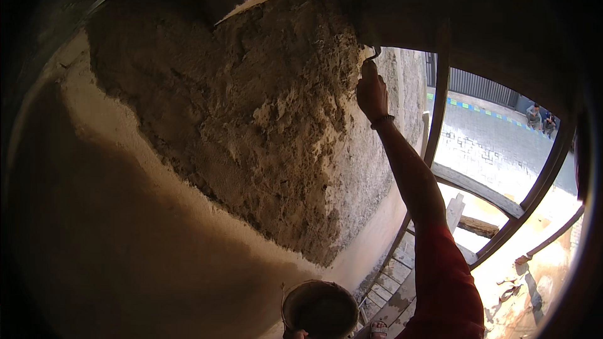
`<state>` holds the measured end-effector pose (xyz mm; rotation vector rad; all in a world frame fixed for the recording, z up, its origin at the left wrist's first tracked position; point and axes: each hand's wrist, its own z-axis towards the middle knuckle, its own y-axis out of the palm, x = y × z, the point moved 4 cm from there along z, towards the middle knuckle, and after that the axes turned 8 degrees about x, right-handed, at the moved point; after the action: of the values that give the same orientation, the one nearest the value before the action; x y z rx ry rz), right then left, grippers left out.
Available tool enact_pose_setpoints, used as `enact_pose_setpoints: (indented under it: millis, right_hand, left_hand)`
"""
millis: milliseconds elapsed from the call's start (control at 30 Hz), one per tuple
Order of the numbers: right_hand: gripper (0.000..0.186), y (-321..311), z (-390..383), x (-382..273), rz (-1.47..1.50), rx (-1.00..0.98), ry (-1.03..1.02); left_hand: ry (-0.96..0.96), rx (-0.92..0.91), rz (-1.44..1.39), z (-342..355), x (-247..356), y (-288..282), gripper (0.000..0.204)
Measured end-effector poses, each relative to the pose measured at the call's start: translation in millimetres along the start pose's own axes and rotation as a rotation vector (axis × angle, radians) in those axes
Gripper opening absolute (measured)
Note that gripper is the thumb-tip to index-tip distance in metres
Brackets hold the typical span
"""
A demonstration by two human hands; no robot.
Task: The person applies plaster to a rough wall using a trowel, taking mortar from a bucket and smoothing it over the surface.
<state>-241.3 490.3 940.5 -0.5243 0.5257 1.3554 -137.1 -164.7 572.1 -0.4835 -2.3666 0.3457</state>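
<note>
My right grip is closed around the handle of a trowel-like tool, whose bent metal neck rises just above my fist, beside the upper right edge of the rough wall patch. My left grip shows only partly at the lower edge, at the near rim of a dark bucket well below the tool, and I cannot tell how tightly its fingers close.
</note>
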Motion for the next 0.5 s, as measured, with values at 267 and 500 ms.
enact_pose_setpoints:
  millis: [267,500]
  right_hand:
    - [0.048,-150.4,-312.2,57.5,0.409,-0.399,0.855]
    - [0.044,-347.2,-442.6,8.1,0.164,-0.835,1.168]
  left_hand:
    - [0.001,0.016,0.124,7.7,-6.9,12.7,0.076]
    - [0.02,0.009,0.191,5.1,1.3,36.3,0.083]
